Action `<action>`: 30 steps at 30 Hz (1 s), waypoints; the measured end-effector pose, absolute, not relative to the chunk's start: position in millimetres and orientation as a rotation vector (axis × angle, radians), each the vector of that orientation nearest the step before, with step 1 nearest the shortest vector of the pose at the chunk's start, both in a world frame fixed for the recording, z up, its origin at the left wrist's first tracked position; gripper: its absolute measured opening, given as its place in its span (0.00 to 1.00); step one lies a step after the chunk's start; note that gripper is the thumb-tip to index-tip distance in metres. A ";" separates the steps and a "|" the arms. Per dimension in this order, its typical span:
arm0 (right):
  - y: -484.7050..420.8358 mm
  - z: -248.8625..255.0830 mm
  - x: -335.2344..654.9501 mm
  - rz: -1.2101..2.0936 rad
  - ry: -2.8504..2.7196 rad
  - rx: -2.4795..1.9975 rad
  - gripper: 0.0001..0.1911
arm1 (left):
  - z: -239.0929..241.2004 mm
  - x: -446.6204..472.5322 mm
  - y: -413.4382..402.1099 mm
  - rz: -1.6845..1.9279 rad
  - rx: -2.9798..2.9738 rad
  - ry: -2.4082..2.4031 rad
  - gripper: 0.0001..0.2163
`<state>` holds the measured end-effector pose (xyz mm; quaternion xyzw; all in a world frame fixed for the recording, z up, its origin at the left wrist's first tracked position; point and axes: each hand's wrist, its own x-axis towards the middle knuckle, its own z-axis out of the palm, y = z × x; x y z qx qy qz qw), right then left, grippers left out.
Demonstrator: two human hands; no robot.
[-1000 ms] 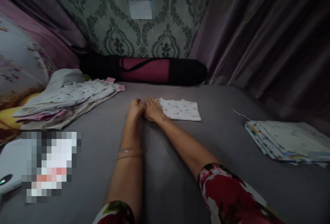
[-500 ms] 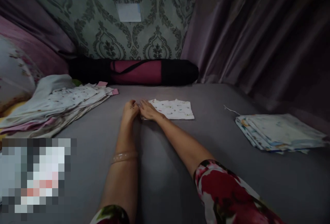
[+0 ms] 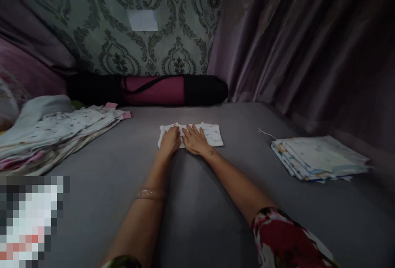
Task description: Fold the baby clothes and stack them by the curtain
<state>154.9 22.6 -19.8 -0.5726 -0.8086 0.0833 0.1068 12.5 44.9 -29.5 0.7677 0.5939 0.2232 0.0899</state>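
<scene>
Patterned wallpaper (image 3: 179, 58) is covering the back wall, with a white paper sheet (image 3: 144, 20) sitting on it. Purple curtains (image 3: 262, 45) are hanging down both sides. Gray bed (image 3: 197, 202) is carrying everything; lighting is dim.

Folded white printed cloth (image 3: 213, 135) is lying flat at mid-width, nearer the bed's far edge than the bottom of view. Long side is running roughly parallel to that edge.

Left hand (image 3: 171, 139) is resting on the cloth's left part, fingers bending inward; can't tell if they're pinching fabric or only pressing. Right hand (image 3: 195, 140) is lying palm-down just beside it, fingers spreading over the middle of the cloth, not grasping. Cloth's right end is showing past the right hand. Clear bangle (image 3: 150, 194) is circling the left forearm; red floral sleeve (image 3: 284, 235) is covering the right upper arm.

Stack of folded printed cloths (image 3: 327, 152) is sitting toward the bed's right edge, white string (image 3: 267, 133) trailing from its far-left corner. Loose garment pile (image 3: 74, 124) is spreading over the left side, pink cuffs pointing at the middle. Long black-and-maroon bag (image 3: 152, 89) is lying along the far edge. Pixelated patch (image 3: 27, 218) is hiding something at lower left.
</scene>
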 end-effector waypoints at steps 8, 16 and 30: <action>32.9 -19.1 170.6 0.400 -2.355 -1.637 0.30 | -30.0 24.3 31.6 0.328 2.361 1.986 0.25; 44.8 -22.3 208.4 0.293 -2.228 -1.791 0.29 | -31.5 27.9 30.7 0.179 2.379 2.043 0.27; 61.0 -18.2 252.7 0.182 -2.139 -1.906 0.20 | -3.1 -11.5 106.4 0.021 2.290 1.860 0.22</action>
